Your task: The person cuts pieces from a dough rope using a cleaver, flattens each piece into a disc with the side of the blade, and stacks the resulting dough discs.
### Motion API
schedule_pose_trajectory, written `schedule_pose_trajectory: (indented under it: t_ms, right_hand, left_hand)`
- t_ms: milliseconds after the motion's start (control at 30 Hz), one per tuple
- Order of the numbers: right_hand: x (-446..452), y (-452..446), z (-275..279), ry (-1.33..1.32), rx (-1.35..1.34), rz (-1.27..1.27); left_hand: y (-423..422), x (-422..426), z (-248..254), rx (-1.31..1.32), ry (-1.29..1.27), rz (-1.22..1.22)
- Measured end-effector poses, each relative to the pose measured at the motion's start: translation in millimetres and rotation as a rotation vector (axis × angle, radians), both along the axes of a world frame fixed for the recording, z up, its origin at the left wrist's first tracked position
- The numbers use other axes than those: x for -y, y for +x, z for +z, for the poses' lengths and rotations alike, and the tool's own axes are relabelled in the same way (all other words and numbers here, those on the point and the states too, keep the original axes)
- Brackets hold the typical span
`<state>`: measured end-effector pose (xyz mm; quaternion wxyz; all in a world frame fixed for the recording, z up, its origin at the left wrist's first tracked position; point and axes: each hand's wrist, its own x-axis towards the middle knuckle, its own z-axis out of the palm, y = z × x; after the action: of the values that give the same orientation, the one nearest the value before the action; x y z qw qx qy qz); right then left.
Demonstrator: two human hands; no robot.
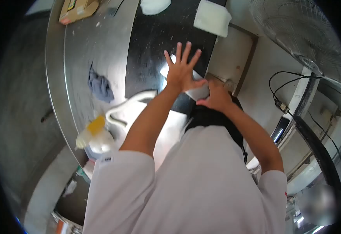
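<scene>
My left hand (181,76) is spread flat over the black board (145,68), its fingers apart and pointing away from me. Under its palm and thumb lies a pale grey piece (198,93), partly hidden, so its kind does not show. At the board's near right edge, my right hand (219,96) curls around the near end of this piece, thumb towards my body. White padded pieces, one folded and squarish (212,17) and one rounded (155,6), lie at the far end of the board.
A crumpled grey-blue cloth (100,85) lies on the metal table (77,54). Nearer stand a blurred bottle with a yellow label (96,124) and a white curved strip (129,103). A cardboard box (77,11) sits far left; a large fan (303,35) and cables are at right.
</scene>
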<state>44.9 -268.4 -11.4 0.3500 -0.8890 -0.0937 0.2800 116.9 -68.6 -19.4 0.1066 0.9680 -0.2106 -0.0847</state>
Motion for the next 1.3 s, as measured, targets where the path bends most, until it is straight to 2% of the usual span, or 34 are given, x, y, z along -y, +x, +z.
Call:
schedule_pose_trajectory:
  t_ms: [33, 100, 233, 300, 333, 367, 433, 467, 533, 600, 633, 667, 700, 767, 800, 833, 867, 900, 967, 1000, 1067, 1100, 1167, 1233, 1300]
  right_hand:
    - [3.0, 15.0, -7.3, -0.013, 0.006, -0.019]
    - [5.3, 14.1, -14.7, -0.032, 0.201, -0.010]
    - [11.6, 76.5, 3.2, -0.009, 0.151, -0.015]
    - [3.5, 98.1, 14.5, -0.019, 0.025, 0.002]
    - [0.3, 79.9, 17.7, -0.011, 0.021, 0.001]
    - [0.0, 58.8, 16.4, 0.015, 0.044, 0.005]
    - [6.5, 5.5, -9.2, 0.057, 0.154, 0.029]
    - [12.0, -16.4, -17.5, 0.047, 0.241, 0.022]
    - [30.0, 3.8, -34.2, 0.018, 0.345, 0.025]
    - [36.7, 27.8, -28.6, -0.094, -0.002, 0.062]
    - [36.4, 56.8, -2.8, -0.093, -0.034, 0.138]
    - [34.6, 91.2, 18.6, -0.102, -0.041, 0.213]
    - [31.5, 109.2, 15.5, -0.108, -0.029, 0.208]
    - [21.9, 122.9, 5.7, -0.033, 0.253, 0.337]
    - [22.0, 110.2, 8.8, -0.027, 0.254, 0.332]
    - [26.8, 92.8, 12.7, -0.016, 0.126, 0.338]
    - [27.8, 72.7, 10.3, 0.003, -0.018, 0.345]
    - [29.3, 54.7, -0.7, 0.012, -0.030, 0.346]
    - [48.3, 46.9, -27.3, 0.030, 0.358, 0.256]
    - [51.4, 62.3, -19.2, -0.087, 0.262, 0.303]
    - [50.1, 114.3, -4.8, 0.084, -0.106, 0.317]
    - [41.7, 131.9, -3.2, 0.081, -0.100, 0.308]
    - [29.9, 152.4, 6.5, -0.197, 0.214, 0.466]
    - [33.5, 117.4, 4.9, -0.111, 0.234, 0.407]
    - [32.7, 87.6, -0.5, -0.002, 0.225, 0.356]
  left_hand:
    - [12.5, 7.4, 10.8, -0.076, 0.076, -0.056]
    - [32.1, 7.6, -0.5, 0.086, -0.079, -0.070]
    - [76.4, 10.1, -6.2, 0.212, -0.074, 0.006]
    - [92.8, 6.6, -1.8, 0.239, -0.046, 0.009]
    - [89.7, 5.6, 5.3, 0.180, 0.070, -0.028]
    - [74.7, -1.6, -10.2, 0.200, -0.095, -0.080]
    - [16.1, -2.2, -14.6, 0.125, -0.121, -0.112]
    - [-1.3, 10.1, -6.6, 0.045, -0.043, -0.107]
    - [18.2, 25.2, -14.6, 0.089, -0.074, -0.094]
    - [23.5, 26.4, -4.0, 0.189, -0.063, 0.012]
    - [36.4, 29.9, 4.8, 0.278, -0.029, 0.086]
    - [50.3, 24.0, -3.2, 0.196, -0.078, 0.131]
    - [55.2, 34.3, 61.4, 0.001, 0.065, 0.207]
    - [61.0, 20.8, 29.5, 0.132, 0.044, 0.267]
    - [54.3, 14.4, 26.6, 0.128, 0.019, 0.221]
    - [43.5, 0.0, -16.6, 0.239, -0.141, 0.133]
    - [26.0, 5.2, -14.8, 0.191, -0.105, 0.124]
    - [5.8, 15.2, -8.0, 0.139, -0.070, 0.115]
    - [29.2, 32.4, -18.4, 0.121, -0.084, 0.092]
    - [39.4, 33.0, -21.7, 0.186, -0.098, 0.134]
    - [41.1, 33.5, 9.5, 0.307, -0.082, 0.250]
    - [51.7, 38.4, 27.0, 0.135, 0.053, 0.299]
    - [61.6, 31.2, 25.0, 0.153, 0.050, 0.359]
    - [57.7, 24.4, 14.5, 0.160, 0.054, 0.332]
    - [30.4, 24.3, 18.1, 0.067, 0.117, 0.177]
